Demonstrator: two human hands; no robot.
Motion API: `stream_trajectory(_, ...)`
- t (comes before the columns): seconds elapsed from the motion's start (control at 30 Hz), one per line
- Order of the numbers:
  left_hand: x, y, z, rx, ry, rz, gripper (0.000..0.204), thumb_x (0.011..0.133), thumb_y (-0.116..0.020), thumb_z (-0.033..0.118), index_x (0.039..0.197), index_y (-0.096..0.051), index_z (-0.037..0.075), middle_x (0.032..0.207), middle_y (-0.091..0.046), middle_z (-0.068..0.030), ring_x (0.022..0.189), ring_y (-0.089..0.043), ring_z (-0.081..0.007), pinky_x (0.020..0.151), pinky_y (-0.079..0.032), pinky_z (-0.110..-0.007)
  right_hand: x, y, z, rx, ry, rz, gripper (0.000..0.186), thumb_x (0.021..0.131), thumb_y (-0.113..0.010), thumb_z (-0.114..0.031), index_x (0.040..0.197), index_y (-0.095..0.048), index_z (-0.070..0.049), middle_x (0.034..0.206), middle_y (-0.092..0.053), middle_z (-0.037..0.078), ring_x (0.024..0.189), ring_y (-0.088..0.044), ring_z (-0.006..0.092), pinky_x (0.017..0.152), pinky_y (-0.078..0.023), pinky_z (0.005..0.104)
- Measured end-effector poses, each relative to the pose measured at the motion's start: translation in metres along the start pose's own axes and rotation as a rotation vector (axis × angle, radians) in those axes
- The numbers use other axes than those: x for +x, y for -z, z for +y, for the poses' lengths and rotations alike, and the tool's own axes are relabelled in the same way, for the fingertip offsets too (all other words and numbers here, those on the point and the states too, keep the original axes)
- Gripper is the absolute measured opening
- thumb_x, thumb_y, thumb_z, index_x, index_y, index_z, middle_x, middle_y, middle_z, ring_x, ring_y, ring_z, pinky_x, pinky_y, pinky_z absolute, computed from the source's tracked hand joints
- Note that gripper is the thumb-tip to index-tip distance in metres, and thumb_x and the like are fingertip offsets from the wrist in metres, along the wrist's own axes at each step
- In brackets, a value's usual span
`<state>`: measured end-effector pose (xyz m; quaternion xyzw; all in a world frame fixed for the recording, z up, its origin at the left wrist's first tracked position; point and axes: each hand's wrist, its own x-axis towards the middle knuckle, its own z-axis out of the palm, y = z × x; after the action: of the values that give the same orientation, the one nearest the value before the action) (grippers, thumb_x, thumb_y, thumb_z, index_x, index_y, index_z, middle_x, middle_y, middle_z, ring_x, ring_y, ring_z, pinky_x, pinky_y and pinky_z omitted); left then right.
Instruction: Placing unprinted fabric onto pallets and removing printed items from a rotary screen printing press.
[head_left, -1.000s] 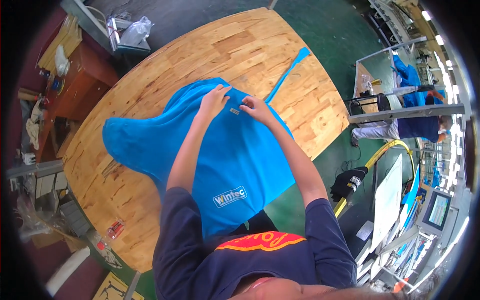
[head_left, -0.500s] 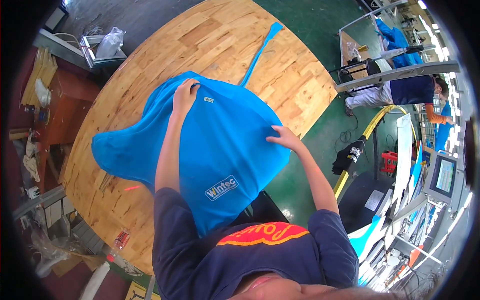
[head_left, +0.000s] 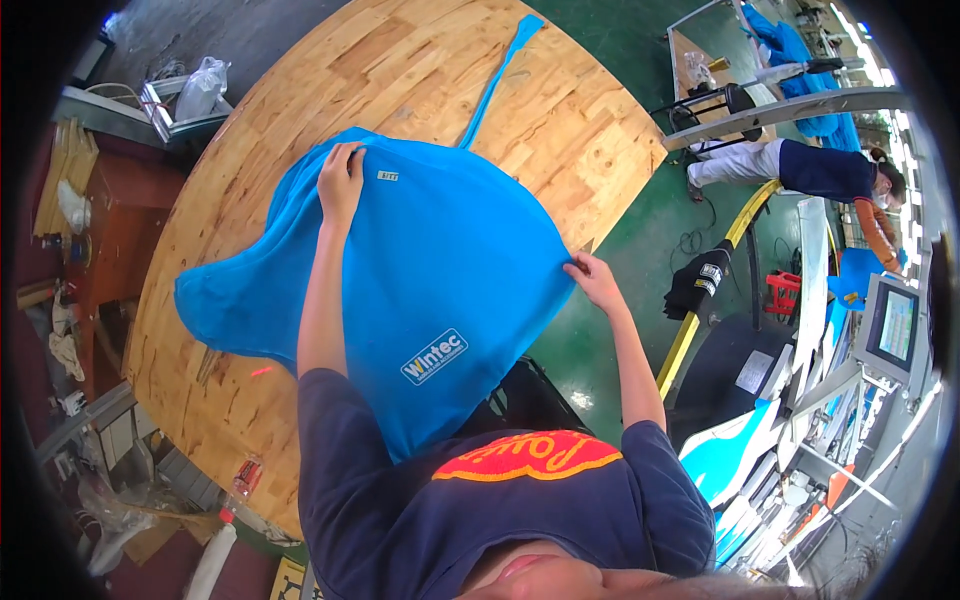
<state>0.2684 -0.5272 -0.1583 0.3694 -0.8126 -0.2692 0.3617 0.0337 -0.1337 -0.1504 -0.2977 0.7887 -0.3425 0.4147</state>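
A large piece of bright blue fabric lies spread over the wooden table, its near part hanging over the edge toward my body. It bears a white printed patch low down and a small pale label near its far edge. A narrow blue strip trails from it toward the table's far side. At the far edge, left of the label, my left hand is closed on the fabric. My right hand pinches the fabric's right edge between thumb and fingers, just beyond the table's side. The fabric's left part lies in loose folds.
The wooden table fills the middle. A small bottle stands by its near left edge. To the right are a yellow bar with a black cover, a machine screen and a person bending over blue material.
My right hand has moved right from on top of the fabric to its edge and now pinches it. The right side is drawn flatter. My left hand keeps its hold near the label.
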Motion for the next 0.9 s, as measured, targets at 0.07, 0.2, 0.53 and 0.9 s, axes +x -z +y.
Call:
stream_trajectory(0.07,-0.004,0.006,-0.007,-0.012,-0.033,-0.011,0.012,0.083,-0.060,0.006,0.095,-0.063,0.006,0.090,-0.061,-0.0091,0.077,-0.060,-0.0244,0.066,-0.047,-0.031,0.003,-0.008,-0.008,-0.087,0.034,0.056,0.018,0.083,-0.063,-0.011,0.097,-0.059,0.000,0.080,-0.061,0.005,0.067,-0.052,0.0088,0.063,-0.044,0.0254)
stream_trajectory(0.2,-0.018,0.009,0.005,0.068,-0.116,0.065,0.023,0.084,-0.059,0.007,0.106,-0.061,0.012,0.114,-0.057,-0.0076,0.108,-0.053,-0.0289,0.087,-0.045,-0.034,0.005,-0.012,0.003,-0.186,0.034,0.105,0.015,0.084,-0.062,-0.011,0.095,-0.060,-0.001,0.078,-0.062,0.007,0.065,-0.055,0.0118,0.061,-0.045,0.0255)
stream_trajectory(0.53,-0.140,0.079,-0.007,0.455,0.062,-0.028,0.030,0.090,-0.051,0.027,0.118,-0.058,0.019,0.135,-0.045,-0.0048,0.127,-0.037,-0.0336,0.106,-0.023,-0.051,-0.007,-0.116,-0.086,-0.667,0.672,0.281,0.042,0.081,-0.061,-0.022,0.121,-0.050,-0.014,0.126,-0.050,0.007,0.118,-0.045,0.0276,0.094,-0.035,0.0429)
stream_trajectory(0.9,-0.135,0.085,-0.035,0.635,0.066,-0.087,0.044,0.092,-0.043,0.039,0.135,-0.041,0.030,0.148,-0.026,0.0003,0.136,-0.024,-0.0304,0.109,-0.015,-0.052,0.112,-0.204,-0.160,-0.991,0.890,0.073,0.051,0.089,-0.042,-0.047,0.138,-0.036,-0.033,0.149,-0.023,0.002,0.137,-0.021,0.0285,0.106,-0.009,0.0606)
